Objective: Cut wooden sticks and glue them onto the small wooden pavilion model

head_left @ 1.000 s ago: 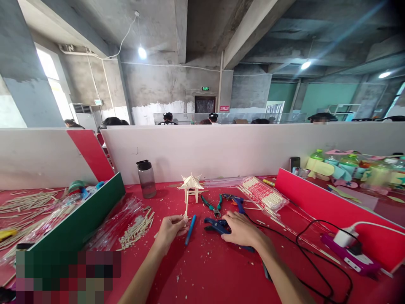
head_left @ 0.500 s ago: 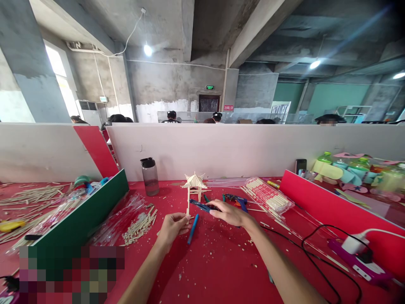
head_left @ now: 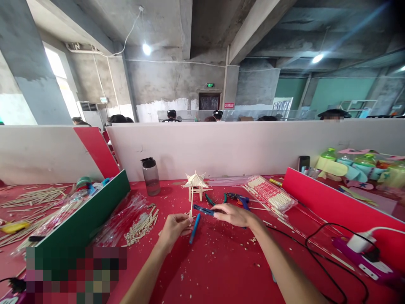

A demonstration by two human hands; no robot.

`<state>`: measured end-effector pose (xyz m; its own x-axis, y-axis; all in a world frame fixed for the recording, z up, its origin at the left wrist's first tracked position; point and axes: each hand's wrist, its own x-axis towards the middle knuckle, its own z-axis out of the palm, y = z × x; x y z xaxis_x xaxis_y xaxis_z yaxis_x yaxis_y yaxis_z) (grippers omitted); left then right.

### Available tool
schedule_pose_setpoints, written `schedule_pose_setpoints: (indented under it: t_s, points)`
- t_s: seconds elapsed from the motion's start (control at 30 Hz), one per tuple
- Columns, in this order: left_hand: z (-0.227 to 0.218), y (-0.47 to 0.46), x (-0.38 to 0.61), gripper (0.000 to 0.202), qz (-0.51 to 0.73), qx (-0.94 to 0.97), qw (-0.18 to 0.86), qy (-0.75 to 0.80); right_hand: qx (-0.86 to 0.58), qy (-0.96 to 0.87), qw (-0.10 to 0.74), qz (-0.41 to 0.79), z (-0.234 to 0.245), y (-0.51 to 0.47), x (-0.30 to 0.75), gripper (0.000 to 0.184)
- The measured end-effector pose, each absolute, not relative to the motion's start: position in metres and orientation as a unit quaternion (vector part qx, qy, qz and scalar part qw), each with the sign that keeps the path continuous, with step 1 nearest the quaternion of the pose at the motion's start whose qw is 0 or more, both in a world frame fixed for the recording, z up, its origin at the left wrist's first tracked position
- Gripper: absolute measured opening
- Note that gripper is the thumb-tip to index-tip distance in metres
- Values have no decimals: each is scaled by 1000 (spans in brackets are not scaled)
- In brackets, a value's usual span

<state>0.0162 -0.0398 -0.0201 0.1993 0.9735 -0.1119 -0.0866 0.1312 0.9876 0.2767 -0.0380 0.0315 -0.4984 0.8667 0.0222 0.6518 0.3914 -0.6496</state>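
Observation:
My left hand (head_left: 177, 226) pinches a thin wooden stick (head_left: 191, 202), which stands upright from its fingertips. My right hand (head_left: 232, 215) is closed around what looks like a blue utility knife (head_left: 204, 210); its front end points left, close beside the stick. Whether the two touch I cannot tell. Just behind them stands a small pavilion model (head_left: 196, 181) built of sticks, with a pointed roof and legs. On the red table between my hands lies a blue pen-like tube (head_left: 194, 229).
Cut stick pieces (head_left: 141, 226) lie left. Green-handled pliers (head_left: 218, 200), a blue glue gun (head_left: 240, 199) and bagged sticks (head_left: 270, 194) are at right. A water bottle (head_left: 150, 177) stands before the white partition (head_left: 253, 147). Black cable (head_left: 311, 249) runs to a purple power strip (head_left: 363, 264).
The knife's front end has dropped slightly and shifted right. My left hand and the stick stay nearly in place, with the whole view shifting a little.

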Motion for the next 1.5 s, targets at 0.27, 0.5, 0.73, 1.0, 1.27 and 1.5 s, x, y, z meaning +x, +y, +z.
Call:
schedule_pose_setpoints:
  t_s: [0.27, 0.5, 0.73, 1.0, 1.27, 1.5]
  points:
    - [-24, -39, 16, 48, 429, 493, 603, 458, -469, -821, 169, 279, 33, -43, 276, 40]
    - [-21, -41, 18, 52, 432, 496, 598, 459, -453, -827, 164, 289, 34, -44, 275, 41]
    - [-24, -38, 17, 50, 430, 497, 599, 457, -462, -823, 168, 284, 36, -45, 277, 40]
    - [-26, -36, 17, 51, 430, 499, 600, 455, -452, -826, 167, 292, 36, -45, 277, 39]
    - [-25, -38, 18, 51, 419, 505, 600, 458, -448, -828, 173, 289, 34, -45, 277, 40]
    - [-24, -39, 18, 52, 427, 501, 601, 453, -451, -828, 169, 288, 36, -46, 276, 40]
